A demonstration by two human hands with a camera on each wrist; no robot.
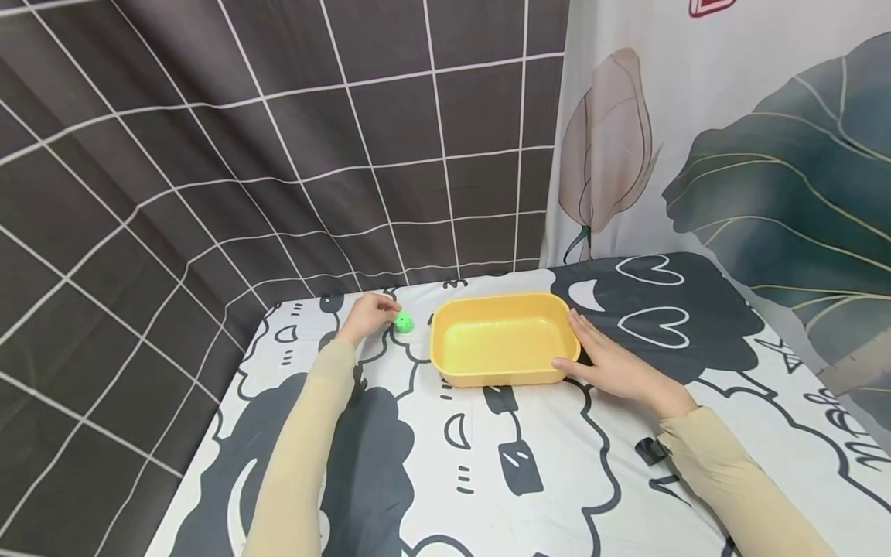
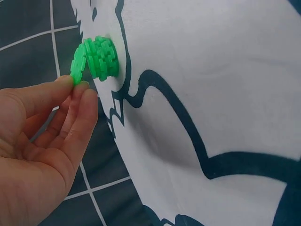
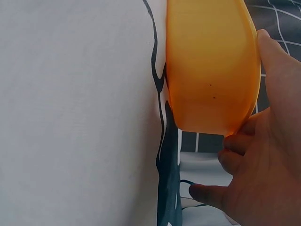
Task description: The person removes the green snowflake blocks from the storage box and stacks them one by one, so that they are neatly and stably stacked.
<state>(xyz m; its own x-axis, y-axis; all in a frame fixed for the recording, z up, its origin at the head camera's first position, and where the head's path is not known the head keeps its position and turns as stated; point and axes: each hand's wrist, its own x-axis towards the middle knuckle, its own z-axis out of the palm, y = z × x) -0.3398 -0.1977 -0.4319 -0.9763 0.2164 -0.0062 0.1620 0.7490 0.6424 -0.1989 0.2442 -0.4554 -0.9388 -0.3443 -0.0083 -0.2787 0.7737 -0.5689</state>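
Observation:
In the left wrist view, my left hand [image 2: 51, 136] pinches a bright green notched disc [image 2: 78, 63] between thumb and fingertips. The disc stands on its edge right beside a short stack of similar green discs [image 2: 103, 59] on the cloth. From the head view, the left hand [image 1: 369, 316] is at the far left of the cloth. A yellow rectangular bin [image 1: 504, 379] with rounded corners sits to the right of the stack. My right hand [image 1: 619, 367] rests against the bin's right end, fingers spread along the outside and thumb at the near corner of the rim.
A white cloth [image 1: 452, 464] with dark cartoon prints covers the surface. Dark grid-patterned fabric [image 1: 390, 139] hangs along the back and left. At the right hangs a pale curtain [image 1: 612, 46] with large flower and leaf prints.

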